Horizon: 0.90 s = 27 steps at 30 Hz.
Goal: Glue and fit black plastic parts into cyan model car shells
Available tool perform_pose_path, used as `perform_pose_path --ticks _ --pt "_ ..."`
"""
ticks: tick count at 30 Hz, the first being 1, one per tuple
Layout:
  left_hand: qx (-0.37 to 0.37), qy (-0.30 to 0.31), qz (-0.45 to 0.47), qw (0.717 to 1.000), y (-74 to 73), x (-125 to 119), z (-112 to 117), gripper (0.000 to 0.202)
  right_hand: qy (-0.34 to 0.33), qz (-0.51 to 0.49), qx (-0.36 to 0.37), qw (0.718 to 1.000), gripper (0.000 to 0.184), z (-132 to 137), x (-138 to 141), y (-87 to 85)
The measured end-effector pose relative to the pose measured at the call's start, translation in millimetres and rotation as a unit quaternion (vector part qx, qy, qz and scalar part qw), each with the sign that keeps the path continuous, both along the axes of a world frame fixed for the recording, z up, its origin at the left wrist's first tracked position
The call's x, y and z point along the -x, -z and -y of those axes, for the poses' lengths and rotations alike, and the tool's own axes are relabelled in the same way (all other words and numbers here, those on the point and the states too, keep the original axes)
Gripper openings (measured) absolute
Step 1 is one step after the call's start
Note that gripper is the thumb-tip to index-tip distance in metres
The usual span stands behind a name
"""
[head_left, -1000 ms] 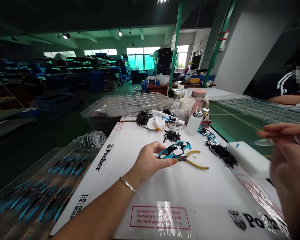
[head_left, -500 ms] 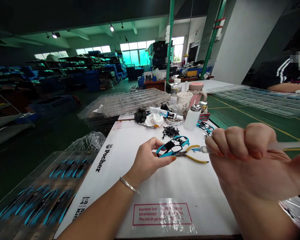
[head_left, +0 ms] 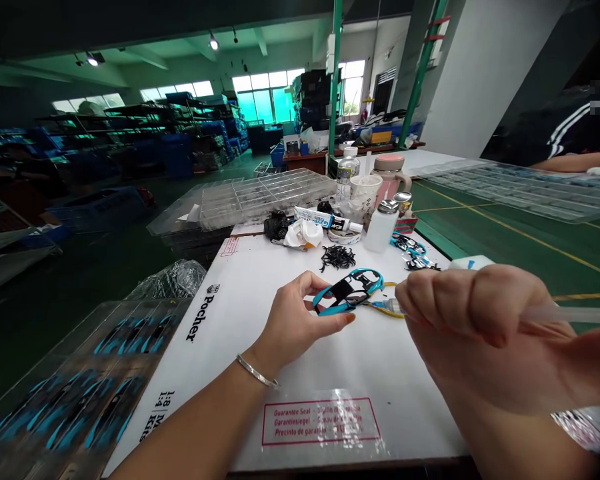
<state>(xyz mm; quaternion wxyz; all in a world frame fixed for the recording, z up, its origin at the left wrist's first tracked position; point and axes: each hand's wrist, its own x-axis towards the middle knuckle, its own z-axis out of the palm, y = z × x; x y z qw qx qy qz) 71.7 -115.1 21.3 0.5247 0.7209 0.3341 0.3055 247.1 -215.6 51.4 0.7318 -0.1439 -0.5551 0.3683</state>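
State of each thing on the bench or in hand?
Blue-and-black plastic part: held in left hand
Translucent plastic syringe: gripped in right hand, tip toward the part
Yellow-handled pliers: lying, handles spread
Silver-capped frosted bottle: upright, closed
Blue-and-white squeeze tube: lying, capped
White tissue: crumpled
Pink handled mug: upright, closed

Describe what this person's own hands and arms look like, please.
Both the left hand and right hand are gloveless. A slim, silvery bracelet circles the left wrist. The left forearm shows no sleeve. The left thumbnail seems to wear orange polish.
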Motion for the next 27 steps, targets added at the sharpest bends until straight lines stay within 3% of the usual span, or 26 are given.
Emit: perform_pose_path --ticks 4,27 --pt "0.0 -0.003 -0.002 1.0 -0.7 -1 0 0.045 0.016 0.064 -0.029 0.997 0.05 -1 -1 0.7" --pt "0.036 0.01 -0.009 0.999 -3.9 -3 3 0.042 0.052 0.021 0.004 0.998 0.047 0 16 -8.1"
